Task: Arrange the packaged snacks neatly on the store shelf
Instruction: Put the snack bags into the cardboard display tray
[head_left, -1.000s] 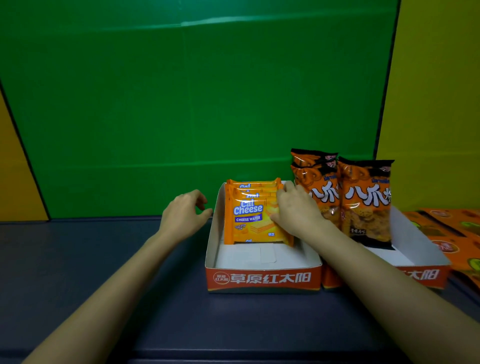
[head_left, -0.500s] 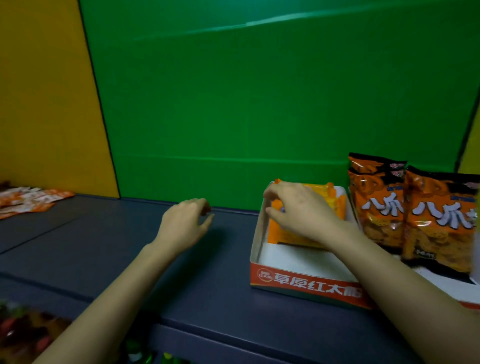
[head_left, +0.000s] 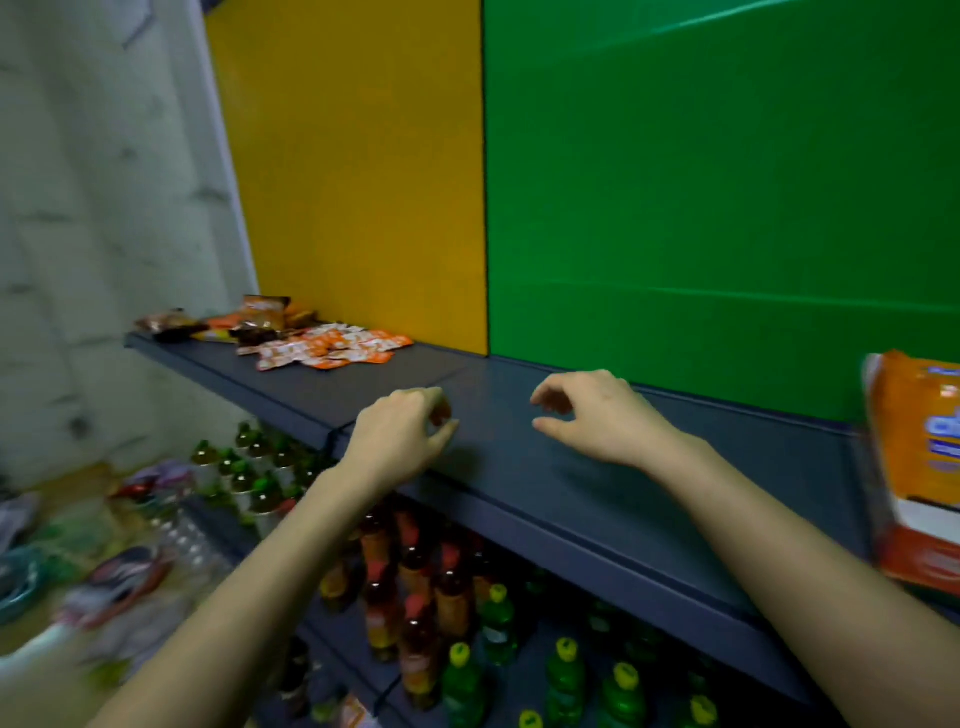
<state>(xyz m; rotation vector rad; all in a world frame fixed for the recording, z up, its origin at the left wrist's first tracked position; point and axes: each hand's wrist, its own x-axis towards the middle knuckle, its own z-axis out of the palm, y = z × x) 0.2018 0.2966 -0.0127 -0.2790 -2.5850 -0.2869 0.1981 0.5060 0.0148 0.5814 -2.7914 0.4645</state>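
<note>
A loose heap of orange-and-white snack packets lies at the far left of the dark grey shelf, with darker brown packets behind it. At the right edge stands the orange-and-white display box holding orange wafer packs. My left hand hovers over the shelf's front part, fingers loosely curled with nothing in them. My right hand floats above the middle of the shelf, fingers apart and empty. Both hands are well apart from the packets and the box.
Below the shelf stand several bottles, orange and red ones and green ones with yellow caps. Behind the shelf are a yellow panel and a green panel. A grey wall and blurred clutter lie to the left.
The view has swung left, pushing the display box to the right edge. My right hand has let go of the wafer packs and moved left over the bare shelf.
</note>
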